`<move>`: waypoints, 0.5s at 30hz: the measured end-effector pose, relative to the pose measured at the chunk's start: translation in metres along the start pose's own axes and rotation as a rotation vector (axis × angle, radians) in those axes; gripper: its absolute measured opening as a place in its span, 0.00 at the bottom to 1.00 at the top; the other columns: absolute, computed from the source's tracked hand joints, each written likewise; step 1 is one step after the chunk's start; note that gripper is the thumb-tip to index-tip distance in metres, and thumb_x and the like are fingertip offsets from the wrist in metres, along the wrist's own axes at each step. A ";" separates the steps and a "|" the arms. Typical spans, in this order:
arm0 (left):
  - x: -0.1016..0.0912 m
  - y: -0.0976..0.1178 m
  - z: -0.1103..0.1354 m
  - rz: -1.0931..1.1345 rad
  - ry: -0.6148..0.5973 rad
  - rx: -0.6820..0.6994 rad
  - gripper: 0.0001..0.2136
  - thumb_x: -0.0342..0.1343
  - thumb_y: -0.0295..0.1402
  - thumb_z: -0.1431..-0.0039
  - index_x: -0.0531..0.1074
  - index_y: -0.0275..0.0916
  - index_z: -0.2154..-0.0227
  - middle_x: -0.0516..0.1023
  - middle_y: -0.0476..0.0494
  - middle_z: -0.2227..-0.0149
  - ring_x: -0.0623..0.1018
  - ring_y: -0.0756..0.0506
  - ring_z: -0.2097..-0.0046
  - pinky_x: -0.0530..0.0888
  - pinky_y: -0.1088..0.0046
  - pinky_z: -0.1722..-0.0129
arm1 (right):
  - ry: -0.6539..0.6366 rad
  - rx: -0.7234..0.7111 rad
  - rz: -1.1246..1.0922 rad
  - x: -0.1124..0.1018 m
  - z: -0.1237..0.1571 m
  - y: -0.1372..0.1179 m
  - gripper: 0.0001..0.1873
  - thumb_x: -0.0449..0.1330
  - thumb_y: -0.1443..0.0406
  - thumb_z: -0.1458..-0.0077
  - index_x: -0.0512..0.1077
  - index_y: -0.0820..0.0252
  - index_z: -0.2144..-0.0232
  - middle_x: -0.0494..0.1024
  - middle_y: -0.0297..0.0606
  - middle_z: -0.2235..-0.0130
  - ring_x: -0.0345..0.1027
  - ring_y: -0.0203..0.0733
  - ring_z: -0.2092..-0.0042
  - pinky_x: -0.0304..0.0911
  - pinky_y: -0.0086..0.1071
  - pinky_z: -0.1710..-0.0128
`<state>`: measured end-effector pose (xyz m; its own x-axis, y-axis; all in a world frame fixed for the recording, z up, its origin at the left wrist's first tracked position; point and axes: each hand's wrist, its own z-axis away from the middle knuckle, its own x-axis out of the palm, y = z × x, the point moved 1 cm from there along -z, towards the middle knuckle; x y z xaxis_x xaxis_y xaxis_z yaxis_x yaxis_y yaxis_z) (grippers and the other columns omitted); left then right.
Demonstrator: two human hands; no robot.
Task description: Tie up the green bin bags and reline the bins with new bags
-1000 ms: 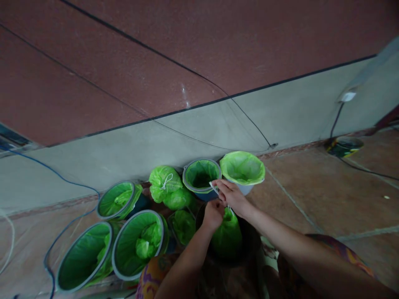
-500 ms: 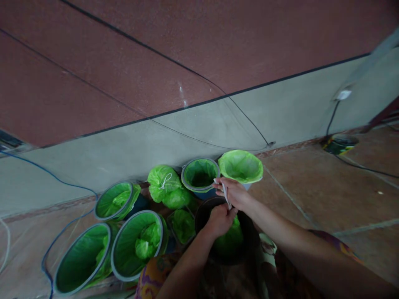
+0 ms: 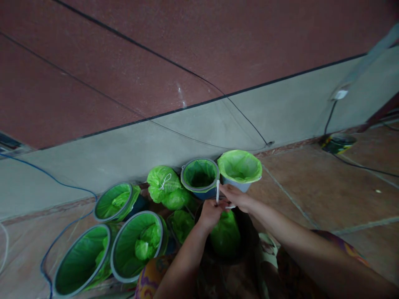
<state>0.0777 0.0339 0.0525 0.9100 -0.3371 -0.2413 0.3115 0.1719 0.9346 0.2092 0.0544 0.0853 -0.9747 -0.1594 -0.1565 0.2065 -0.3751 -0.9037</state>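
Observation:
A green garbage bag with its top gathered sits inside a dark bin in front of me. At the bag's neck my left hand is closed around the gathered plastic and the white drawstring. One end of the string stands up between the hands, and another part crosses beneath the right fingers. Just to the right, my right hand has its fingers bent together at the string, partly covering it.
Grey-rimmed bins with green liners stand on the left. Behind are a tied green bag, a lined blue bin and a pale lined bin by the wall. A blue cable and a dark can are on the floor.
My right hand has moved down closer to the left hand. The left hand has shifted slightly left and up, the string's end now points straight up, and more of the bag shows.

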 end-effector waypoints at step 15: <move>-0.025 0.037 0.024 -1.036 -0.123 0.742 0.16 0.49 0.18 0.45 0.75 0.40 0.58 0.82 0.46 0.65 0.81 0.45 0.59 0.54 0.52 0.33 | 0.105 -0.349 0.564 -0.019 -0.011 -0.006 0.14 0.54 0.70 0.45 0.80 0.59 0.64 0.82 0.41 0.59 0.74 0.43 0.57 0.64 0.33 0.55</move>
<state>0.0602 0.0265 0.0996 0.2915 -0.0932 -0.9520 0.5938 -0.7626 0.2565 0.2254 0.0694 0.0892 -0.7325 -0.1484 -0.6643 0.6639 0.0600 -0.7454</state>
